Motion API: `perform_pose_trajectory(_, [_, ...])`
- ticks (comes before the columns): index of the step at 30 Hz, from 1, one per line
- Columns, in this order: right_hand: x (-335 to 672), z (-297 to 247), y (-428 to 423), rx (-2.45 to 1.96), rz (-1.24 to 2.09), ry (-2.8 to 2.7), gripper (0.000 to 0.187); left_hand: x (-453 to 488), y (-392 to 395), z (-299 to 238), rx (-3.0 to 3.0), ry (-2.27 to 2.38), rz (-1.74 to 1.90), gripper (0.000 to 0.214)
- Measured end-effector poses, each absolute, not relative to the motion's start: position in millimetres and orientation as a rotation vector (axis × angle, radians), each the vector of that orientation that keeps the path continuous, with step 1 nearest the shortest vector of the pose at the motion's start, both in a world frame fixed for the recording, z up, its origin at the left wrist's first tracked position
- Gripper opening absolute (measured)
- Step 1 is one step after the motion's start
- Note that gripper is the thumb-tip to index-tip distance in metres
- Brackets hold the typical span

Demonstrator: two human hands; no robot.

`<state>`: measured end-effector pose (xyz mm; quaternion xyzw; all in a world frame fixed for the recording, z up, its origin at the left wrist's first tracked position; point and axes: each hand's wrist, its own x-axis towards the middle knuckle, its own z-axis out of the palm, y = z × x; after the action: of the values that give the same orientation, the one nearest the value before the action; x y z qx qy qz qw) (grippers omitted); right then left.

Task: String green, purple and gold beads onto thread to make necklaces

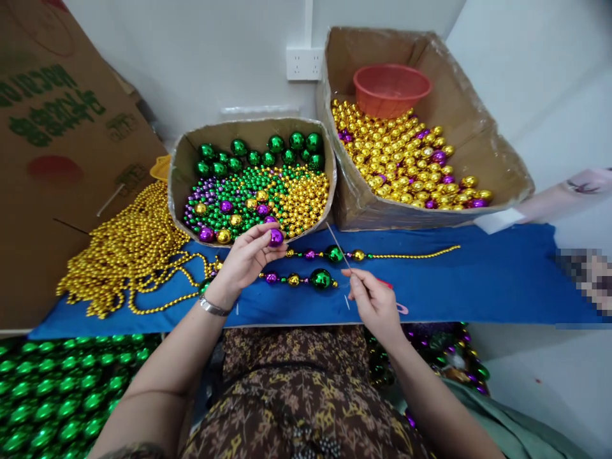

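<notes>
My left hand (pixel 251 254), above the front of the smaller bead box, pinches a shiny purple bead (pixel 276 238) between thumb and fingers. In the closed fingers of my right hand (pixel 371 298) is a long thin needle (pixel 338 247), its tip pointing up and left. Needle and purple bead are apart. Below my hands lie two strung rows: a farther bead strand (pixel 335 254) ending in small gold beads, and a nearer bead strand (pixel 320 278) with a large green bead. Partly hidden behind my right hand is a red and pink handled tool (pixel 402 309).
The smaller cardboard box (pixel 178 191) holds green, purple and gold beads. A larger box (pixel 368 213) holds gold and purple balls and a red basin (pixel 392 92). Gold bead chains (pixel 119 255) heap at the left of the blue cloth (pixel 502 280). Green beads (pixel 62 389) sit below.
</notes>
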<state>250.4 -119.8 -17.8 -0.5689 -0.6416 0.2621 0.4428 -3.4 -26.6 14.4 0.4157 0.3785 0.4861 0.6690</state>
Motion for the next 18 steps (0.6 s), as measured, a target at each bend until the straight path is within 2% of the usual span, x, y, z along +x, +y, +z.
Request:
perform_pose_trajectory(11, [242,-25,-124,-1.291,0.552,-1.800,0.022,1,-33,11,0.812,0.771,1.043,0.035])
perform_pose_trajectory(18, [238,-35,-124,-1.243,0.370,-1.941,0.024,2,-35,10,0.773,0.724,1.055,0.030])
